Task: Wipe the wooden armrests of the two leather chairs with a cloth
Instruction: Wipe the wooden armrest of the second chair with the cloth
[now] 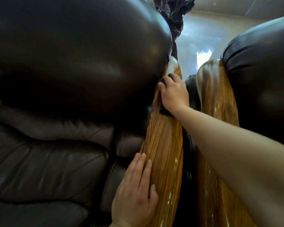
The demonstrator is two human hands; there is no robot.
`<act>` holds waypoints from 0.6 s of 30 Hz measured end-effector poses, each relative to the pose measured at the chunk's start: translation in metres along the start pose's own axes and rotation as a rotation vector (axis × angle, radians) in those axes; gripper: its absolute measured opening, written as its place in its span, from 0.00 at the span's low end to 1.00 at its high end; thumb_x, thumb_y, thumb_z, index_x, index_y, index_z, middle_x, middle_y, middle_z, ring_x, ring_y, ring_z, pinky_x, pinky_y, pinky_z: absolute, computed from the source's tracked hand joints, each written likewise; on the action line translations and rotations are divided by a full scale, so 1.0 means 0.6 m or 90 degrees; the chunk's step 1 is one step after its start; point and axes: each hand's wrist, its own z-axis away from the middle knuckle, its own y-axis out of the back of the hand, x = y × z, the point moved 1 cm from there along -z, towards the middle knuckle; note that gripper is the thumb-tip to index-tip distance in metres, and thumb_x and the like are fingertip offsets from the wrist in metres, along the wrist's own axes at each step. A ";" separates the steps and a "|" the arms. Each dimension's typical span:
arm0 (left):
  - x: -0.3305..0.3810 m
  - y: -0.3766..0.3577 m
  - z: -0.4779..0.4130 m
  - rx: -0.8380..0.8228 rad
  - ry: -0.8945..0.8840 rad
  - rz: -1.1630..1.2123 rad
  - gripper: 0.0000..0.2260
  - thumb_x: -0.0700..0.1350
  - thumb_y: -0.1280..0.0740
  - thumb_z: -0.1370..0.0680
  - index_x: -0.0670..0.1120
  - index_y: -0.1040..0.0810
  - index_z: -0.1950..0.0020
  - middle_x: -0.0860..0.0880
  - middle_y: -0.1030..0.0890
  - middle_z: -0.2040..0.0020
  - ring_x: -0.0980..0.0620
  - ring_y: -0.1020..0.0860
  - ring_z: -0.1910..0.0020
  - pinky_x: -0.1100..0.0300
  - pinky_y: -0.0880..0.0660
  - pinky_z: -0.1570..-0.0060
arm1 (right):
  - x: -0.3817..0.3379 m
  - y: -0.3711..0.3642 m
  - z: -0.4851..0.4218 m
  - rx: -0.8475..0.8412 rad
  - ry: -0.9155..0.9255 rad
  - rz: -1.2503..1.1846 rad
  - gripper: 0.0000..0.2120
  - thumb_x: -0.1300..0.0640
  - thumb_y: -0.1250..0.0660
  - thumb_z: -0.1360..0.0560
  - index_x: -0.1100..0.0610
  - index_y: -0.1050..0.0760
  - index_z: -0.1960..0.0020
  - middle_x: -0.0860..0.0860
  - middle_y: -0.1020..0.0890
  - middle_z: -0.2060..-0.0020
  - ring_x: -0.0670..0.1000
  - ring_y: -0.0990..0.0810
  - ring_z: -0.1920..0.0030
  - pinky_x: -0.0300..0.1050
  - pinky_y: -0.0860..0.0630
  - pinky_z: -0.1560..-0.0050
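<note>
Head view, and the biggest thing I see is the left leather chair [59, 66], its dark brown backrest bulging across the upper left, glossy, with soft highlights, and its creased seat cushion filling the lower left. The right leather chair [259, 66] takes the upper right, the same dark, shiny hide with a stitched seam along its edge.

Between them run two wooden armrests, side by side and close but apart. The left armrest [164, 148] is a long, rounded plank of golden-brown wood with strong dark grain lines running its length and a lacquered shine; its far end curves under the left backrest. The right armrest [218, 102] has the same grain and gloss, with bright wet-looking highlights low down, and my right forearm crosses in front of part of it.

My right hand [174, 92] lies palm-down at the far end of the left armrest, fingers curved and pressing a dark cloth [165, 110] against the wood; only small dark edges of the cloth show at the fingertips and under the wrist, so I cannot tell its full shape.

My left hand [136, 190] rests flat and open on the near inner edge of the same armrest, fingers straight and together, holding nothing.
</note>
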 end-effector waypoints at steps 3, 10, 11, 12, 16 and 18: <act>0.001 0.002 0.001 -0.005 0.006 -0.005 0.27 0.49 0.39 0.25 0.43 0.32 0.27 0.47 0.35 0.24 0.50 0.40 0.23 0.52 0.36 0.30 | 0.001 0.002 0.020 -0.004 0.055 0.025 0.21 0.45 0.43 0.17 0.51 0.26 0.29 0.51 0.29 0.26 0.56 0.35 0.25 0.54 0.37 0.26; 0.006 0.003 0.003 -0.020 0.018 -0.014 0.26 0.49 0.40 0.23 0.42 0.33 0.26 0.45 0.36 0.23 0.50 0.42 0.22 0.51 0.34 0.29 | -0.004 0.022 0.158 -0.048 0.202 0.075 0.19 0.45 0.44 0.17 0.49 0.21 0.34 0.50 0.25 0.29 0.55 0.34 0.25 0.55 0.41 0.24; 0.007 0.004 0.004 -0.021 0.020 -0.008 0.26 0.49 0.41 0.23 0.42 0.33 0.26 0.45 0.36 0.23 0.50 0.43 0.22 0.50 0.33 0.29 | -0.006 0.025 0.180 -0.052 0.221 0.084 0.19 0.45 0.43 0.17 0.50 0.21 0.34 0.50 0.24 0.30 0.55 0.33 0.26 0.55 0.41 0.24; 0.007 0.004 0.004 -0.020 0.020 -0.005 0.26 0.49 0.41 0.22 0.42 0.33 0.26 0.44 0.37 0.23 0.51 0.43 0.22 0.50 0.33 0.29 | -0.004 0.028 0.202 -0.064 0.253 0.087 0.18 0.45 0.43 0.17 0.50 0.21 0.34 0.50 0.24 0.30 0.54 0.32 0.26 0.55 0.41 0.24; 0.006 0.001 0.006 -0.008 -0.008 -0.036 0.27 0.51 0.39 0.23 0.40 0.32 0.26 0.42 0.36 0.23 0.48 0.43 0.22 0.50 0.37 0.27 | 0.016 0.046 0.239 -0.132 0.366 0.079 0.17 0.45 0.41 0.18 0.48 0.21 0.34 0.49 0.23 0.30 0.53 0.29 0.28 0.54 0.36 0.27; 0.006 0.001 0.008 -0.012 -0.020 -0.070 0.29 0.54 0.39 0.23 0.40 0.33 0.26 0.40 0.37 0.23 0.47 0.43 0.22 0.50 0.40 0.26 | 0.009 0.049 0.226 -0.138 0.329 0.088 0.18 0.44 0.42 0.18 0.47 0.21 0.34 0.48 0.24 0.30 0.53 0.30 0.28 0.53 0.36 0.27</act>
